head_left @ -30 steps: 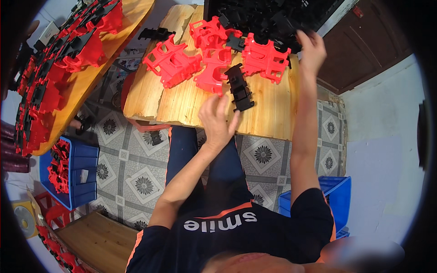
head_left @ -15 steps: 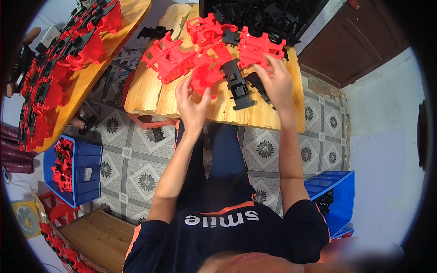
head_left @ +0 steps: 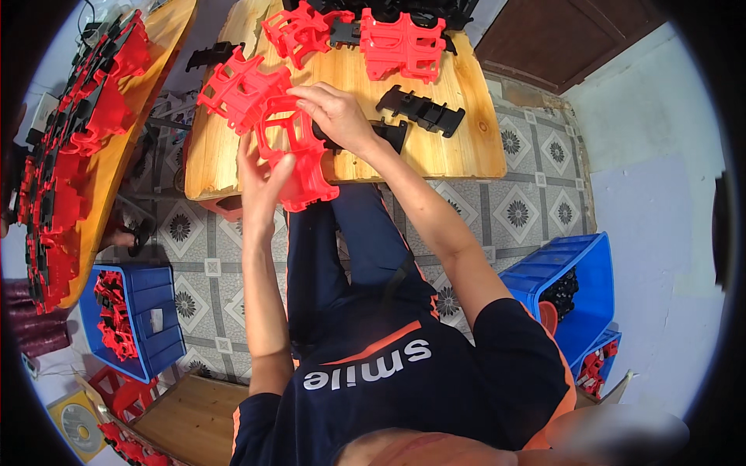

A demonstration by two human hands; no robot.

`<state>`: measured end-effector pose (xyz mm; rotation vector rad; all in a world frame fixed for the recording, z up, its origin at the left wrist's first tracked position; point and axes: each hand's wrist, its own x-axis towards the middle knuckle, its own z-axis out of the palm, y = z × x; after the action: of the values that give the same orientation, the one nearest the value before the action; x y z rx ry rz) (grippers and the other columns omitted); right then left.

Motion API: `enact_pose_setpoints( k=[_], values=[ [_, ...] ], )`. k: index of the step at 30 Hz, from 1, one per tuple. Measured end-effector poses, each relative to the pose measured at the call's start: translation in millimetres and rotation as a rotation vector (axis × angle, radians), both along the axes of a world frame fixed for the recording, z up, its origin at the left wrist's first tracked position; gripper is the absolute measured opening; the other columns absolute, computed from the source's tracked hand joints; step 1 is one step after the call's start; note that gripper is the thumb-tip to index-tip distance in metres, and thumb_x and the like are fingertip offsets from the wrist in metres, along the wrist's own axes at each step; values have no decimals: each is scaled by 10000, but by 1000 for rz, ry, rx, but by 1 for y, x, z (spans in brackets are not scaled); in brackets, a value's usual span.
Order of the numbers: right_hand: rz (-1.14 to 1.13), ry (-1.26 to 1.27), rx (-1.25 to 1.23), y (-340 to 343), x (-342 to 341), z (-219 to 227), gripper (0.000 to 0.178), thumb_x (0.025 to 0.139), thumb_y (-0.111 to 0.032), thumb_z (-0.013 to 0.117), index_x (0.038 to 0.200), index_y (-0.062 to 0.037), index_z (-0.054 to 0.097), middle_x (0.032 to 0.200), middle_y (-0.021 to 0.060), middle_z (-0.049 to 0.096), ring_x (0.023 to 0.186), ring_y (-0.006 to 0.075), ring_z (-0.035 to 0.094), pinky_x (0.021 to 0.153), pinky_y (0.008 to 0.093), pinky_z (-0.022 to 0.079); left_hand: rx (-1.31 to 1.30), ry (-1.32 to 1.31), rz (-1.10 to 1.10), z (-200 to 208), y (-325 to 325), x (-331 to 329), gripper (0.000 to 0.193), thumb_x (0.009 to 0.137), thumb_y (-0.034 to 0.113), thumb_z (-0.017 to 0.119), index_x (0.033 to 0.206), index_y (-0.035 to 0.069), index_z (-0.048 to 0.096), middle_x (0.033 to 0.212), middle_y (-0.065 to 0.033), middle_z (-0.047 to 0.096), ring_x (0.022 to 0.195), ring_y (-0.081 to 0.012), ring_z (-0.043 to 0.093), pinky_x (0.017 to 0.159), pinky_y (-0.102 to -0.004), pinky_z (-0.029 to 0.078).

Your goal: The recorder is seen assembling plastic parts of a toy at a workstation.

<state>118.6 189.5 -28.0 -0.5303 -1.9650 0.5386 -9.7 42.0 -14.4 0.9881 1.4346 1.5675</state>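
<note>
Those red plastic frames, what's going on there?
A person is handling one red plastic frame bare-handed: the left grip holds its side, the right grip is at its far end. Three other red frames lie on the wooden table. One black plastic bracket lies to the right; another is partly hidden by the right wrist.

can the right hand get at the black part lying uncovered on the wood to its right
Likely yes: the black part lies near the right hand with nothing on top of it, though that hand is at the red frame and would have to leave it first.
</note>
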Motion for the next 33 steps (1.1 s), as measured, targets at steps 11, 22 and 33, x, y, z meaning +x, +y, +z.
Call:
enact_pose_setpoints(
  k=[11,22,33],
  values=[
    [-833,-873,-88,14,95,41,322,865,-386,660,861,-64,677,796,130,694,732,355,679,644,410,541,126,-438,114,-24,-25,-5,907,881,314,697,1532,119,97,1469,-175,345,1343,-290,390,1095,-439,358],
    [-85,-122,192,-92,101,91,248,754,-37,726,1000,-50,695,900,77,639,800,243,622,685,343,519,85,-702,-119,-8,-40,7,840,953,465,548,1539,155,33,1409,-198,432,1295,-302,462,1031,-462,444],
    [163,-368,477,-134,57,86,302,667,-65,694,968,-53,682,949,68,599,883,224,600,683,322,528,140,-680,-136,2,-54,22,765,986,355,523,1544,151,41,1436,-150,405,1281,-257,469,1046,-403,426]
  ],
)
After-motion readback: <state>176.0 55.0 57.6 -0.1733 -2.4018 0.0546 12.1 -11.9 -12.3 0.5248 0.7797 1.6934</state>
